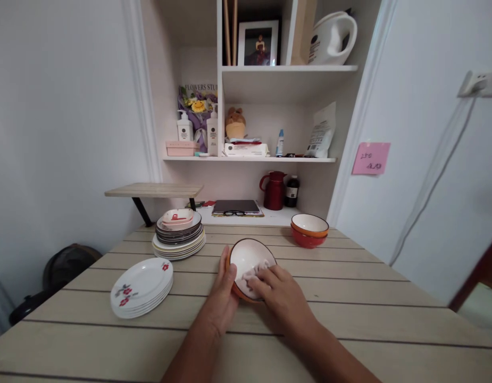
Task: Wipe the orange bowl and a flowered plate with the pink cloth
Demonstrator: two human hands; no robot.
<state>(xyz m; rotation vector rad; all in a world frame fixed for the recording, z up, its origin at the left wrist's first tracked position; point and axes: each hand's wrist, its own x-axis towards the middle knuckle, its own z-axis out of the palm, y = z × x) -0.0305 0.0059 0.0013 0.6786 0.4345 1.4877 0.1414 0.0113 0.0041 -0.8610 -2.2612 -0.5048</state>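
An orange bowl [249, 252] with a white inside and a dark rim is tilted toward me over the table. My left hand [225, 282] grips its left side, the thumb over the rim. Inside the bowl, my right hand [280, 292] presses a crumpled white tissue or cloth [251, 274] against the inner wall with closed fingers. The bowl's underside and part of the white piece are hidden by my hands.
White flowered plates [144, 282] are stacked at left, with a taller stack of plates and small dishes [178, 236] behind. Two nested bowls [309, 229] stand back right. A small raised wooden shelf [158, 190] is at the back left; a red jug [274, 190] stands in the cabinet.
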